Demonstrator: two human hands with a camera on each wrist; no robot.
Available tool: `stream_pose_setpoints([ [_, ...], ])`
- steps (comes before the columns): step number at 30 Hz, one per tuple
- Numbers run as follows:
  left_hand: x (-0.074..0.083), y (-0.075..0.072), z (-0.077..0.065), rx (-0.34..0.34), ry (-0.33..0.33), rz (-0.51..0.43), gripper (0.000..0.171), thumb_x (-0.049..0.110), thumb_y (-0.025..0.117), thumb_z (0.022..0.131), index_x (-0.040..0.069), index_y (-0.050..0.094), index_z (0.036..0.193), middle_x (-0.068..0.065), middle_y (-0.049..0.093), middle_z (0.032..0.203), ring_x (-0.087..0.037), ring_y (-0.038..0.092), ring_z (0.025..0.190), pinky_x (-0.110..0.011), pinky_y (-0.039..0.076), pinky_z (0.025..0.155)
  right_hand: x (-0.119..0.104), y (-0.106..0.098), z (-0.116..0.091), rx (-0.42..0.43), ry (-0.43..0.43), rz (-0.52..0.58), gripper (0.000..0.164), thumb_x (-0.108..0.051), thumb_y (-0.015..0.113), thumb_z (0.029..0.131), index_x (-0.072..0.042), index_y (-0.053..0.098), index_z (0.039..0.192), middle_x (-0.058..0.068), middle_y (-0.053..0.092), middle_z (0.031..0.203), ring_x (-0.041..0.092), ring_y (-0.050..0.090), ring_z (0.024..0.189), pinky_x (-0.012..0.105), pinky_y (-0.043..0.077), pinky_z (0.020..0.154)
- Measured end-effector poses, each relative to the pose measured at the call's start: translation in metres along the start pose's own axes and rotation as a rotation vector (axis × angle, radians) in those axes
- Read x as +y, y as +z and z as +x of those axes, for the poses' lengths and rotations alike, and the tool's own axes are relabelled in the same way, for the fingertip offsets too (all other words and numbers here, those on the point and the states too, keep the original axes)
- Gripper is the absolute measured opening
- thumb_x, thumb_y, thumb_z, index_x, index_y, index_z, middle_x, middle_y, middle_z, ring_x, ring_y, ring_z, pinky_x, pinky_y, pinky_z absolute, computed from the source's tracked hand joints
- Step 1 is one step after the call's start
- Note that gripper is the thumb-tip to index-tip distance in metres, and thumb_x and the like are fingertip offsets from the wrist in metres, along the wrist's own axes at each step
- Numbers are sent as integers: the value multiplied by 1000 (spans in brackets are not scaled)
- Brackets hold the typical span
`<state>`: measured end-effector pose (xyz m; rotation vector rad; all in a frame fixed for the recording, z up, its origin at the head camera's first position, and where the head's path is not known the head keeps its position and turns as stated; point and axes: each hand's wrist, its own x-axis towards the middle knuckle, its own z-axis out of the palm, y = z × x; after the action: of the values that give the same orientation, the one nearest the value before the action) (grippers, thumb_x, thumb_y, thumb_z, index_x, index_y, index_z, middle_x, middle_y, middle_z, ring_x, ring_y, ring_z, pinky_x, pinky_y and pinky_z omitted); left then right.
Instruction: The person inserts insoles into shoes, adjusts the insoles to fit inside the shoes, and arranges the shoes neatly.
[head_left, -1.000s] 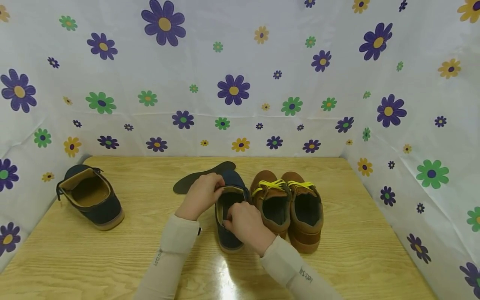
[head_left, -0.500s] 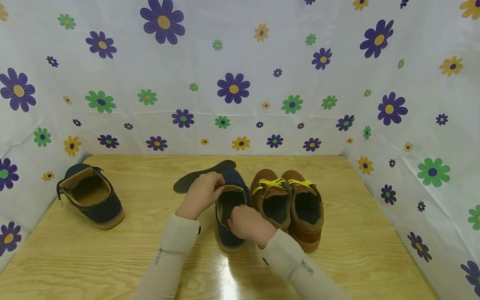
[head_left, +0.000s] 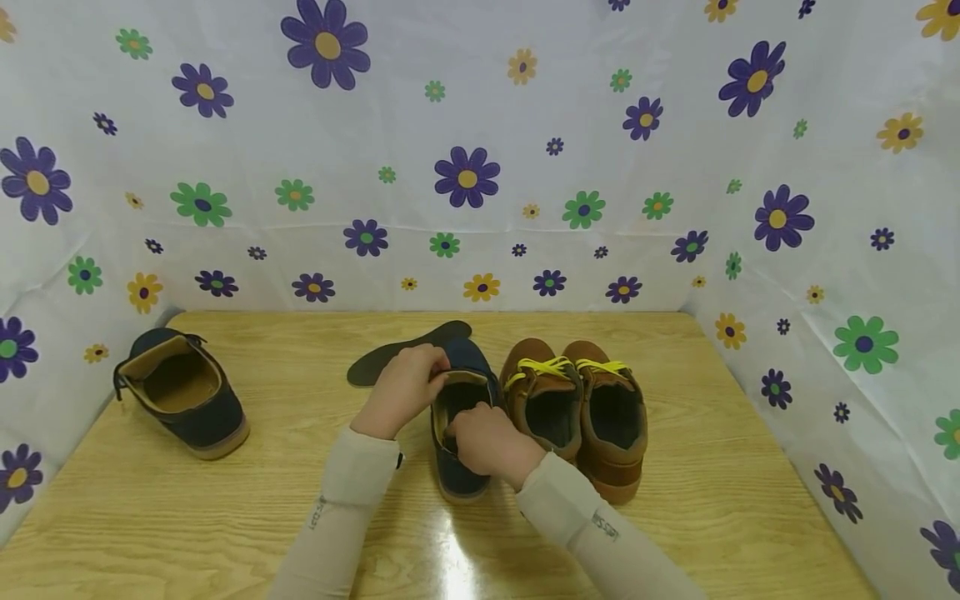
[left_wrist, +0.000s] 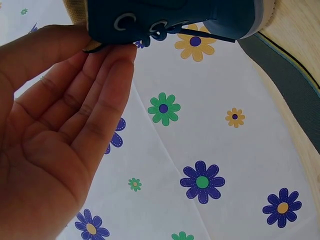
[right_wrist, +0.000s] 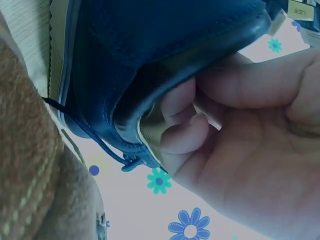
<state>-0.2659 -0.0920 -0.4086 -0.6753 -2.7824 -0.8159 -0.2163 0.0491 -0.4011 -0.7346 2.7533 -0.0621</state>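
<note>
A navy lace-up shoe [head_left: 461,479] stands mid-table, heel toward me, its tan-lined opening facing up. With thumb and fingertips my left hand [head_left: 405,387] pinches the edge of its front upper; the left wrist view shows this beside the eyelets of the shoe [left_wrist: 150,17]. My right hand [head_left: 491,442] reaches into the opening from the heel side. Curled fingers [right_wrist: 187,135] sit just inside the collar in the right wrist view, while the thumb tip is hidden. Whether they hold anything inside cannot be seen. A dark insole [head_left: 367,367] lies beyond my left hand.
Brown shoes [head_left: 615,483] with yellow laces stand as a pair close to the right of the navy shoe. Another navy shoe [head_left: 198,425] stands apart at the far left. Flower-patterned white cloth [head_left: 405,158] walls the back and sides of the wooden table [head_left: 300,467].
My right hand draws back slightly toward the heel, then moves forward into the navy shoe again. The left hand keeps its pinch in the same place, and the shoes stay put.
</note>
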Motion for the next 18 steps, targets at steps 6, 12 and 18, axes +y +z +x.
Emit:
stream_pose_setpoints([
  [6, 0, 0, 1, 3, 10, -3, 4, 1, 68, 87, 2, 67, 91, -7, 61, 82, -18, 58, 69, -32, 50, 62, -3, 1, 9, -37, 61, -26, 14, -12, 58, 94, -13, 72, 93, 7, 67, 96, 26, 56, 92, 41, 47, 83],
  [12, 0, 0, 2, 15, 17, 10, 5, 1, 69, 86, 2, 67, 91, -7, 62, 82, -18, 58, 69, -32, 50, 62, -3, 1, 11, -65, 78, -42, 14, -15, 58, 94, -11, 71, 94, 8, 67, 99, 26, 56, 97, 42, 46, 87],
  [18, -1, 0, 1, 1, -1, 3, 6, 2, 69, 87, 2, 67, 92, -8, 63, 84, -19, 59, 70, -33, 50, 64, 2, 10, -3, 70, 8, 52, 26, -23, 53, 99, -10, 66, 118, 5, 66, 110, 26, 56, 97, 42, 46, 85],
])
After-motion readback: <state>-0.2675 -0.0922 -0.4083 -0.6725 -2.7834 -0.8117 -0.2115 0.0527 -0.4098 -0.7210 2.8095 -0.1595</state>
